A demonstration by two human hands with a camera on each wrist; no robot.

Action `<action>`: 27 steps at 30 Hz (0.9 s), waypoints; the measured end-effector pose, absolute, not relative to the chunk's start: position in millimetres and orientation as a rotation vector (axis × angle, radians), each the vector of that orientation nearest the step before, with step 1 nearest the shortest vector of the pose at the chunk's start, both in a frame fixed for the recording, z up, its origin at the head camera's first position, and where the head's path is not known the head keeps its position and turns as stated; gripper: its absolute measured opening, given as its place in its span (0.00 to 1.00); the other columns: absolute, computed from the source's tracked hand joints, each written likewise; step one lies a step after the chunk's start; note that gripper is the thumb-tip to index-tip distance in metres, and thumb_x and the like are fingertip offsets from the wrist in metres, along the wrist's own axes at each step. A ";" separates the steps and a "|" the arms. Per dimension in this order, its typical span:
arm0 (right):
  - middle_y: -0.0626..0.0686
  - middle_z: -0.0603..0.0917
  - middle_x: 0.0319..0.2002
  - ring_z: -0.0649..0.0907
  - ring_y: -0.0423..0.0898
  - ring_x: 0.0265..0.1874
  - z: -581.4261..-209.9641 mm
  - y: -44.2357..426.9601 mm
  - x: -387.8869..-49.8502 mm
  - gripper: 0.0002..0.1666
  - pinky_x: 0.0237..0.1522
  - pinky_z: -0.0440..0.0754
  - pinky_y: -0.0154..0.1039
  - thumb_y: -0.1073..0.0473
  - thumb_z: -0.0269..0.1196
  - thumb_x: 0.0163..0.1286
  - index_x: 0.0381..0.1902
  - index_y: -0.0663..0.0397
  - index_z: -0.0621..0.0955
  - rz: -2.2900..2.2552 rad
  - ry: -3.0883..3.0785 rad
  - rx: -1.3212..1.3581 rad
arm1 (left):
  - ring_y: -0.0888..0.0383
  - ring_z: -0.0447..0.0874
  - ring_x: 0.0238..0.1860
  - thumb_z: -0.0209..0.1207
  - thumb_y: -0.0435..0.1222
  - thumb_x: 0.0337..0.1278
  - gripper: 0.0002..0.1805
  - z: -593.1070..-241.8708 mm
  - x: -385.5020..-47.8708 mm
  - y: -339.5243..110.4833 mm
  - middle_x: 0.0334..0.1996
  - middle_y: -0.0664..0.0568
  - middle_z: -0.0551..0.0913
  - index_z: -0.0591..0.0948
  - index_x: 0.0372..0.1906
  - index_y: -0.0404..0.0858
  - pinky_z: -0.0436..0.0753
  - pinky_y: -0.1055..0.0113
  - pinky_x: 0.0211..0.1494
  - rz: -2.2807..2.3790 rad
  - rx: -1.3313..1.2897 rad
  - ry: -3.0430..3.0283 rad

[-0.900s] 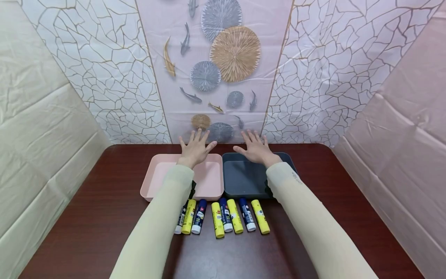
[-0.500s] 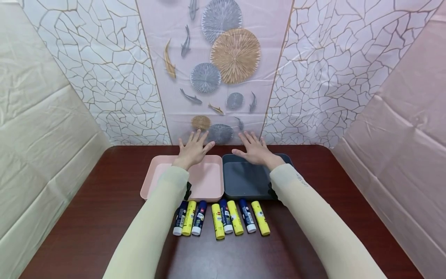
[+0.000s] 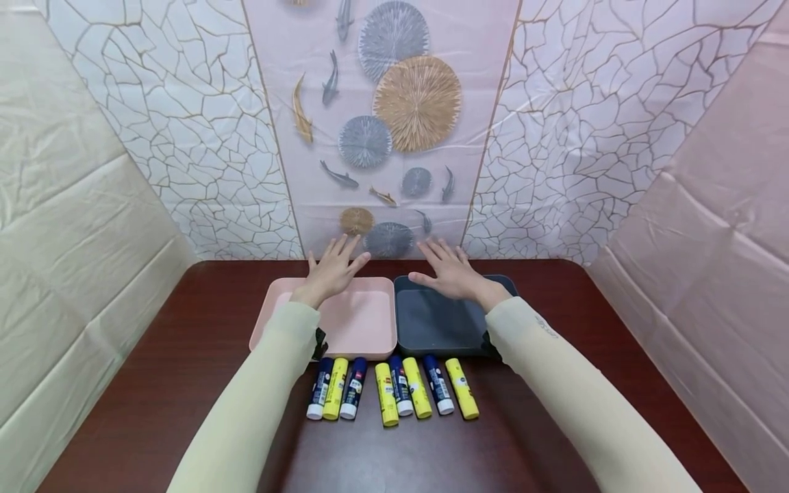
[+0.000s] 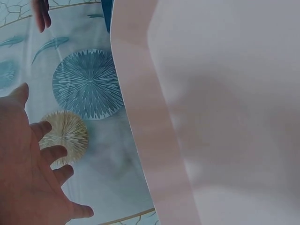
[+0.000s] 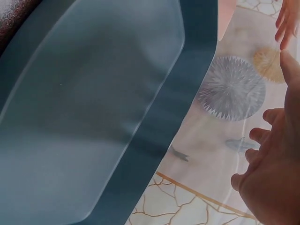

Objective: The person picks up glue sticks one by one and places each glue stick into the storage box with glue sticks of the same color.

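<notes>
Since the earlier frame the left hand (image 3: 329, 274) has slid outward and the right hand (image 3: 455, 275) slightly too, widening the gap between thumbs; the sticks and trays hold their places.

Nearest the person, well behind the fingers, eight sticks lie in a row on the table (image 3: 185, 356): four yellow sticks (image 3: 462, 389) and four blue sticks (image 3: 438, 385), alternating. Ahead of them, two trays sit side by side: one pink tray (image 3: 364, 322) below and behind the left fingers, one dark tray (image 3: 440, 325) below and behind the right. Both hands hang raised, fingers spread, thumbs out, pinching nothing. Beyond the fingertips stands the patterned cloth (image 3: 419, 103).

To hold this reach well, I'd judge, keep both hands level and the fingers loose, with the sleeves (image 3: 259, 383) lifted so they brush neither sticks nor rims.
</notes>
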State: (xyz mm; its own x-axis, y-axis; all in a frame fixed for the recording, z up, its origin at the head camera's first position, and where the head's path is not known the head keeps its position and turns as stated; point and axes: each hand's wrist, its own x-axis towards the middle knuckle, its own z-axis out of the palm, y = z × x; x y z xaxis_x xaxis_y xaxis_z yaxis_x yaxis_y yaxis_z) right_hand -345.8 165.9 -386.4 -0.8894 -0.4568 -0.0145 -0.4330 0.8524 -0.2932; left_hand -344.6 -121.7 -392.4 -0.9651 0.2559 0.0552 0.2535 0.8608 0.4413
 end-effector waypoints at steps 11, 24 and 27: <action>0.57 0.44 0.85 0.41 0.60 0.83 -373.3 162.3 -326.8 0.51 0.78 0.31 0.62 0.32 0.52 0.80 0.86 0.48 0.45 -0.460 2.904 -0.768 | 0.40 0.38 0.84 0.34 0.64 0.80 0.41 -392.4 -340.1 -134.3 0.84 0.42 0.45 0.49 0.86 0.48 0.34 0.25 0.73 0.829 0.461 2.997; 0.57 0.46 0.85 0.40 0.57 0.83 -376.2 161.7 -314.9 0.50 0.78 0.32 0.61 0.35 0.56 0.79 0.86 0.48 0.49 -0.508 2.852 -0.882 | 0.38 0.41 0.83 0.35 0.61 0.82 0.39 -388.9 -330.5 -149.9 0.84 0.40 0.46 0.49 0.86 0.48 0.37 0.26 0.74 0.919 0.464 2.964; 0.56 0.47 0.85 0.41 0.57 0.83 -376.0 161.6 -313.3 0.50 0.79 0.33 0.60 0.35 0.57 0.79 0.86 0.47 0.49 -0.511 2.845 -0.895 | 0.38 0.41 0.83 0.35 0.60 0.83 0.38 -387.0 -329.5 -151.1 0.84 0.41 0.46 0.48 0.86 0.49 0.36 0.26 0.74 0.916 0.476 2.959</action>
State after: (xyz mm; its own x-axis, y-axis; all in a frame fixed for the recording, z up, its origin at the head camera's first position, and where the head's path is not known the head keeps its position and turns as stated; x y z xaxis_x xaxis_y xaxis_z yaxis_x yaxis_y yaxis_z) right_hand -313.3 161.6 -376.0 -0.8190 -0.5738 -0.0088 -0.5348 0.7688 -0.3506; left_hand -329.5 -151.1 -387.0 -0.9539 0.2887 0.0816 0.2844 0.7830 0.5532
